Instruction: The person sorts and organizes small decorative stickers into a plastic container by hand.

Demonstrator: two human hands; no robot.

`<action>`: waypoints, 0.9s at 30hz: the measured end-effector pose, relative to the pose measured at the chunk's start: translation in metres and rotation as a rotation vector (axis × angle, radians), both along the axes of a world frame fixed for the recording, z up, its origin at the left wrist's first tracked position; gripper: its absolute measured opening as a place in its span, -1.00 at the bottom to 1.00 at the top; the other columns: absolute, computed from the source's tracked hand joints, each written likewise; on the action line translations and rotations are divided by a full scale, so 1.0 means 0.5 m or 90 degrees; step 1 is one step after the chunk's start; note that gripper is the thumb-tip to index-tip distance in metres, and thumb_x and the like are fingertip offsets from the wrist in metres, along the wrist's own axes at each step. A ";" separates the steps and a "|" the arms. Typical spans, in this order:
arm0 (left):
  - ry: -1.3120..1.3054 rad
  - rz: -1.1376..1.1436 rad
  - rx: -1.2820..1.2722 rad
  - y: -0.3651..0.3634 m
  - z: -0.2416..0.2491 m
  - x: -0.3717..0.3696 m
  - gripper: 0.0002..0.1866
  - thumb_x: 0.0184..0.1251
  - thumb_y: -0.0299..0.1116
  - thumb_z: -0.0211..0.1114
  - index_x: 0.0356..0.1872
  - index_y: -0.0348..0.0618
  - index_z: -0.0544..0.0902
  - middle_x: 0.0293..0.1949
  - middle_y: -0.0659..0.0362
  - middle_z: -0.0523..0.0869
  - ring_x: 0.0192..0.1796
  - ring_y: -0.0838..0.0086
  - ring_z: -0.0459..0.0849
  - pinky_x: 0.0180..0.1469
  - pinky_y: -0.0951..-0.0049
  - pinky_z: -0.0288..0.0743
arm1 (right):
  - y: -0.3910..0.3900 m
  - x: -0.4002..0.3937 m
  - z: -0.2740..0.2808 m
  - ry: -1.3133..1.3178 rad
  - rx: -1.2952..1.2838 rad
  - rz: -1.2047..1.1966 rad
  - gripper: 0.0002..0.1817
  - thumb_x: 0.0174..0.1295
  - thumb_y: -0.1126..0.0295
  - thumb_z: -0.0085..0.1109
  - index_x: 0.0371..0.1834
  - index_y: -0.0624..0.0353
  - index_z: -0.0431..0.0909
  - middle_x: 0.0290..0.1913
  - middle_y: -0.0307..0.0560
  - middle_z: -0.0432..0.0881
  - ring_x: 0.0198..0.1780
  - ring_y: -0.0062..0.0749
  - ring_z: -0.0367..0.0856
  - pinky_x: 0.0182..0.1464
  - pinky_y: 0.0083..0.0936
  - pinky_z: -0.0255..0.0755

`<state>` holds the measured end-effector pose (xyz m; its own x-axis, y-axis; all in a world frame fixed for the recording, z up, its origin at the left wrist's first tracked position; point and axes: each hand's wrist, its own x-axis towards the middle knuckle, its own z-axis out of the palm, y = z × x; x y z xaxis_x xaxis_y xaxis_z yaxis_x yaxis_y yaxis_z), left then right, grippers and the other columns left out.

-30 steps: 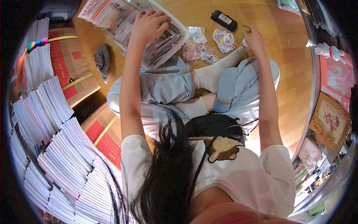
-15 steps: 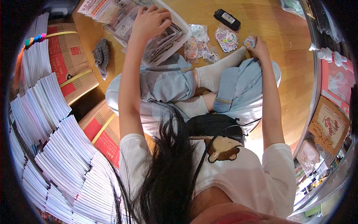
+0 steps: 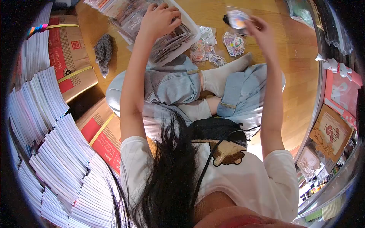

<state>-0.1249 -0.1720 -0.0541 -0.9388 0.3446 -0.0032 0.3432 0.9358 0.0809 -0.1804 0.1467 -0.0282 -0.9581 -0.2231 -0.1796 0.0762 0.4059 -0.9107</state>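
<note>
My left hand (image 3: 161,21) lies on the packets in a white plastic bin (image 3: 193,30), its fingers apart. Clear packets (image 3: 133,24) of printed paper pieces fill the bin. My right hand (image 3: 263,33) is raised over the floor, pinching a small clear packet of stickers (image 3: 238,19), slightly blurred by motion. Behind that packet, a black object (image 3: 227,19) is mostly hidden. On the floor between bin and foot lie more sticker packets: one of colourful stickers (image 3: 234,44), a smaller one (image 3: 217,59), and others (image 3: 201,49) beside the bin.
My crossed legs in rolled jeans (image 3: 171,83) and white socks (image 3: 224,72) are close below. Stacked booklets (image 3: 62,152) and strapped cartons (image 3: 70,57) line the left. A grey cloth (image 3: 103,54) lies by the bin. A shelf with a rabbit figure (image 3: 338,68) borders the right.
My right hand has lifted the sticker packet from near my foot, up and to the left, over the black object. My left hand stays at the bin; the view has shifted slightly.
</note>
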 end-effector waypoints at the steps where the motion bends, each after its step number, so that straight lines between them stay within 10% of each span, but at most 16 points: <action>1: 0.012 0.002 0.003 0.000 -0.003 0.001 -0.70 0.30 -0.10 -0.02 -0.22 0.10 0.67 0.02 0.37 0.62 0.16 0.38 0.47 0.23 0.08 0.21 | -0.041 -0.007 -0.014 -0.013 0.011 0.052 -0.53 0.16 0.20 0.30 0.02 0.32 0.54 -0.36 -0.20 0.63 -0.40 -0.63 0.54 -0.36 -0.68 0.41; 17: -0.068 0.047 0.101 -0.004 0.020 -0.006 -0.67 0.18 -0.13 0.05 -0.31 -0.06 0.73 -0.23 0.15 0.72 0.01 0.25 0.53 0.21 0.10 0.21 | -0.303 0.031 -0.126 0.318 0.451 0.253 -0.79 0.09 0.29 0.20 -0.32 0.20 0.59 -0.29 0.15 0.65 -0.26 0.09 0.64 -0.17 -0.05 0.49; 27: -0.054 0.054 0.109 -0.005 0.009 -0.008 -0.68 0.13 -0.13 0.06 -0.37 -0.05 0.71 -0.27 0.15 0.71 -0.04 0.24 0.54 0.20 0.09 0.21 | -0.281 0.032 -0.117 0.254 0.336 0.251 -0.79 0.07 0.30 0.22 -0.33 0.18 0.66 -0.35 0.20 0.65 -0.28 0.10 0.64 -0.18 -0.11 0.52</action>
